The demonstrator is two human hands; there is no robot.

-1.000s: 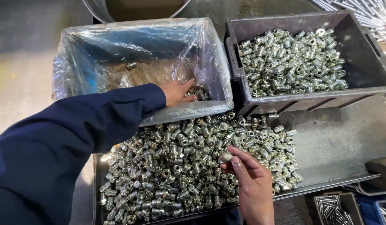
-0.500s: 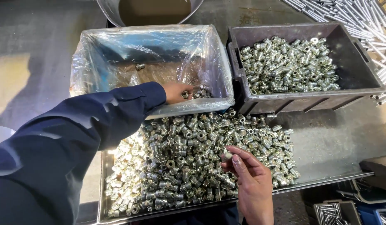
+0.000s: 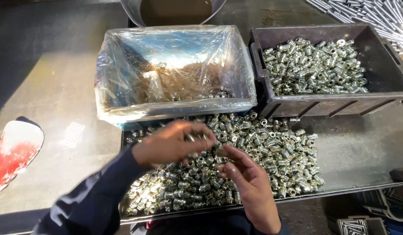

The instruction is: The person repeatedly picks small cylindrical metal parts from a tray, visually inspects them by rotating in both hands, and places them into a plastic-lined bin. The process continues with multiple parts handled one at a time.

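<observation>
The left hand (image 3: 173,142), blurred, curls its fingers around a few small shiny metal fittings (image 3: 193,138) above the heap of silvery fittings (image 3: 262,148) on the flat metal tray (image 3: 362,152). The right hand (image 3: 249,182) hovers half-open beside it, palm up; whether it pinches a fitting cannot be told. Behind stand a plastic-lined box (image 3: 123,78) and a dark grey plastic bin (image 3: 384,56) of fittings.

Single head-worn view, looking steeply down and forward over the tabletop (image 3: 53,109) from close above the wearer's own hands. The left hand (image 3: 171,143) and right hand (image 3: 249,182) fill the lower centre, near the lens. The lined box (image 3: 175,104) and dark bin (image 3: 384,78) lie farther off, toward the upper edge.
</observation>
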